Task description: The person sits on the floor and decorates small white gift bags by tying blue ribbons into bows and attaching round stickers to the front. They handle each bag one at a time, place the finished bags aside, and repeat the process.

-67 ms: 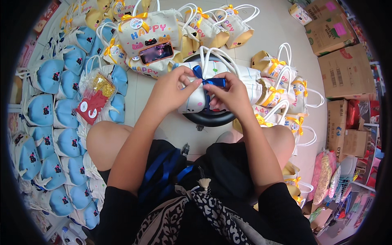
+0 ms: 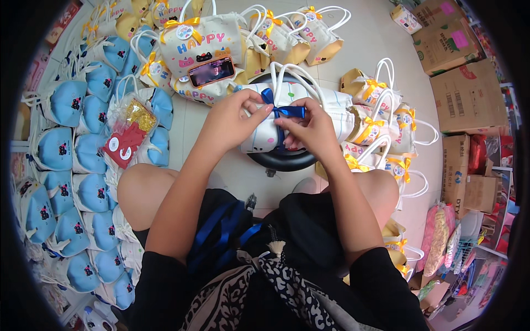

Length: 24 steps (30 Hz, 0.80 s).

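A white bag (image 2: 335, 102) with thick white handles and coloured dots lies on a round black seat (image 2: 284, 162) between my knees. Around its middle runs a dark blue ribbon, tied on top in a bow (image 2: 291, 111). My left hand (image 2: 232, 120) is closed, its thumb and fingertips pinching the ribbon at the bow's left side by the knot. On the other side, my right hand (image 2: 313, 128) has its fingers closed around the right loop, with the thumb just below it. The ribbon's lower part drops between my hands, partly hidden by the right fingers.
Blue-and-white bags (image 2: 55, 149) fill the floor at left, with a clear packet of red and gold pieces (image 2: 130, 132) on them. Cream bags with yellow bows (image 2: 372, 127) stand ahead and right. A phone (image 2: 211, 72) leans there. Cartons (image 2: 469, 96) line the right. Loose blue ribbons (image 2: 215, 231) lie on my lap.
My right thumb has shifted slightly downward, away from the knot. The left hand and the bag look the same.
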Each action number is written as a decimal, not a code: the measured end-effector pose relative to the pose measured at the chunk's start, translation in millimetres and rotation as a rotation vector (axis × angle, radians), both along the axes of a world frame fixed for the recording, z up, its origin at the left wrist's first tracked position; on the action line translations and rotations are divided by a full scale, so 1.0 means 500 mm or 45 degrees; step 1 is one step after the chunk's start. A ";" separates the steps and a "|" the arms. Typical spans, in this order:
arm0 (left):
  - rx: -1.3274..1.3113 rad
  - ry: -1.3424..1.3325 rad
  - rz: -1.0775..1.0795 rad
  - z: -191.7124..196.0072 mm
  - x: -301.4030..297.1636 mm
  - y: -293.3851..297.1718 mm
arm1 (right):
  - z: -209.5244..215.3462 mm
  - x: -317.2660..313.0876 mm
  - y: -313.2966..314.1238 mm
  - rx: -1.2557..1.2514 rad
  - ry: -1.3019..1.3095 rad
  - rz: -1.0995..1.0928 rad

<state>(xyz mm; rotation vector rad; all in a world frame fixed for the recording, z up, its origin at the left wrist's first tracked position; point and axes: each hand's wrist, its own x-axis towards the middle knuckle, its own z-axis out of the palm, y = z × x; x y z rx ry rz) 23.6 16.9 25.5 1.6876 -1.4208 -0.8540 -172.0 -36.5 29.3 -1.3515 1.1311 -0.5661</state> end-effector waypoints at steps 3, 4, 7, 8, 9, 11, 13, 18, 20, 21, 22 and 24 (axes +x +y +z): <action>-0.057 -0.086 0.054 0.003 -0.008 -0.012 | -0.023 -0.004 0.008 -0.188 0.087 0.049; -0.074 -0.118 0.081 0.004 -0.014 -0.016 | -0.029 -0.004 0.009 -0.282 0.123 0.074; -0.073 -0.221 0.095 0.004 -0.019 -0.025 | -0.016 0.011 0.019 -0.239 0.138 0.049; -0.094 -0.219 0.091 0.002 -0.021 -0.025 | -0.012 0.017 0.023 -0.170 0.128 0.025; -0.120 -0.215 0.081 0.000 -0.026 -0.027 | -0.013 0.015 0.023 -0.138 0.095 0.020; -0.179 -0.194 0.085 -0.010 -0.035 -0.029 | -0.026 0.009 0.021 -0.073 0.028 0.012; -0.236 -0.187 0.079 -0.010 -0.039 -0.025 | -0.041 0.002 0.018 0.010 -0.093 -0.004; -0.316 -0.182 0.098 -0.016 -0.039 -0.008 | -0.030 0.002 0.017 0.269 -0.207 -0.003; -0.338 -0.153 0.101 -0.016 -0.041 -0.006 | -0.030 0.001 0.016 0.347 -0.220 0.056; -0.326 -0.145 0.106 -0.016 -0.043 -0.004 | -0.030 0.002 0.015 0.357 -0.207 0.067; -0.315 -0.137 0.111 -0.015 -0.044 -0.002 | -0.028 0.004 0.015 0.367 -0.194 0.078; -0.294 -0.123 0.124 -0.014 -0.049 0.002 | -0.029 0.006 0.015 0.369 -0.174 0.078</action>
